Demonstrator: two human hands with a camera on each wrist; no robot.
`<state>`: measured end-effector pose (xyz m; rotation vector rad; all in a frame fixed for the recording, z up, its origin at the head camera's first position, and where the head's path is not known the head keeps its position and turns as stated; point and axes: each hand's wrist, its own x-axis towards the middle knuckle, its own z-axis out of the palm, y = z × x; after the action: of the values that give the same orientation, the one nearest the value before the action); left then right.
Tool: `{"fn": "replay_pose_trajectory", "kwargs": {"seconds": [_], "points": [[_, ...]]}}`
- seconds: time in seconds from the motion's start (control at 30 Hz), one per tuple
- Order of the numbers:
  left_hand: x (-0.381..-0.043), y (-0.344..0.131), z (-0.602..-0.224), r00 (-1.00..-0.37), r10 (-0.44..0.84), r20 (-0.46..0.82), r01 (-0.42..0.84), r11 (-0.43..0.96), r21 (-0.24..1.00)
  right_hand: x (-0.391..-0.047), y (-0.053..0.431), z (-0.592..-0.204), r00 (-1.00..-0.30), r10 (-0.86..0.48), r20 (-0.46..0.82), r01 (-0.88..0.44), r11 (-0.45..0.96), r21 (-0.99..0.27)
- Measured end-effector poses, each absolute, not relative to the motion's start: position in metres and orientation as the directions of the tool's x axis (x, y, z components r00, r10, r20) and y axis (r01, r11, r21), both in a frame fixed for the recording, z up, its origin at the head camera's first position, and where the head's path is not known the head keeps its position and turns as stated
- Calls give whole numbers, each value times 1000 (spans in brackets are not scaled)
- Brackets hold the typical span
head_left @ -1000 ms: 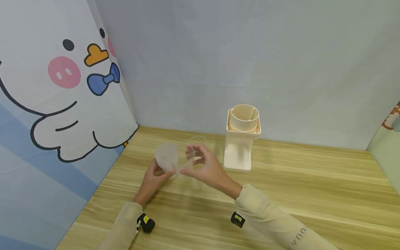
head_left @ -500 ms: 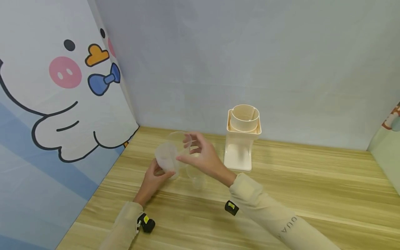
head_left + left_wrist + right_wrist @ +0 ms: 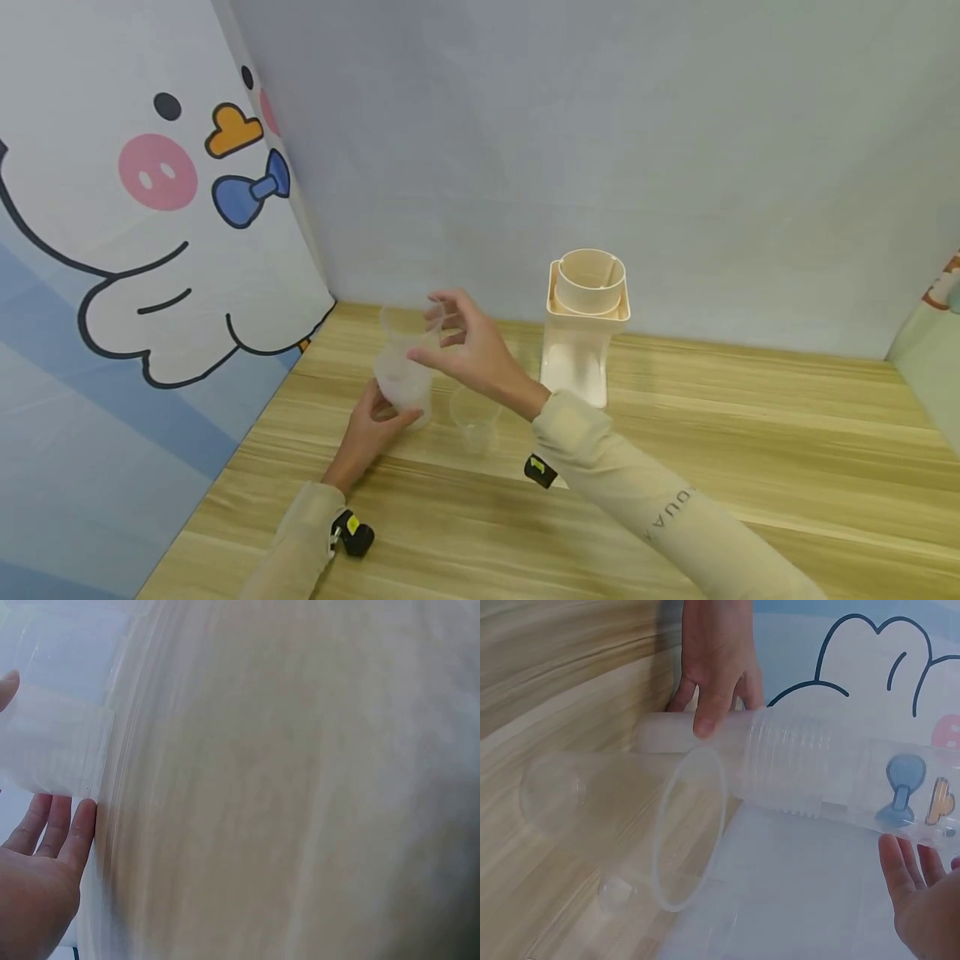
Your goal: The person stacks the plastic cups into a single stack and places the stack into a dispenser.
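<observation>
My left hand (image 3: pixel 375 425) grips a stack of nested clear plastic cups (image 3: pixel 403 379) low down, thumb in front and fingers behind. The stacked rims (image 3: pixel 784 765) show as close ridges in the right wrist view. Over the stack, my right hand (image 3: pixel 468 346) holds another clear plastic cup (image 3: pixel 412 321) near its upper part, its lower end overlapping the top of the stack. Just right of the stack, a separate clear cup (image 3: pixel 474 412) stands on the table with its rim up. In the left wrist view, the fingertips (image 3: pixel 82 817) sit against the cup wall.
A cream plastic stand (image 3: pixel 573 358) with a round holder (image 3: pixel 590 283) on top is at the back of the wood-grain table (image 3: pixel 712 450). Behind it hangs a plain pale cloth (image 3: pixel 600 125). A cartoon-printed cloth (image 3: pixel 225 317) borders the left side.
My right hand has moved left and farther back with its cup, from above the standing cup to over the stack. My left hand has stayed in place on the stack.
</observation>
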<state>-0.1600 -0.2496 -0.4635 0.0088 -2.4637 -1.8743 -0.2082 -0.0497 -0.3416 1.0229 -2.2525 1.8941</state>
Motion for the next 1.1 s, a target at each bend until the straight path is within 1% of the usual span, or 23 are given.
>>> {"fn": "replay_pose_trajectory", "kwargs": {"seconds": [0.43, 0.6, 0.73, 0.97, 1.1], "points": [[-158, -253, -468, -999, -42, 34, 21, 286, 958, -221, -64, -343, -779, -459, 427, -503, 51, -863], [-160, -253, -468, -998, -40, 49, 36, 271, 962, -225, -69, -347, -781, -465, 418, -492, 45, -869], [-163, -251, -468, -998, -25, 53, 45, 255, 966, -228, -72, -352, -786, -472, 399, -483, 65, -873], [-162, -248, -465, -999, -28, 38, 30, 255, 966, -228, -73, -363, -744, -535, 401, -523, 93, -847], [-162, -247, -466, -999, -21, 36, 29, 258, 966, -225, -71, -368, -740, -553, 383, -527, 123, -841]]}}
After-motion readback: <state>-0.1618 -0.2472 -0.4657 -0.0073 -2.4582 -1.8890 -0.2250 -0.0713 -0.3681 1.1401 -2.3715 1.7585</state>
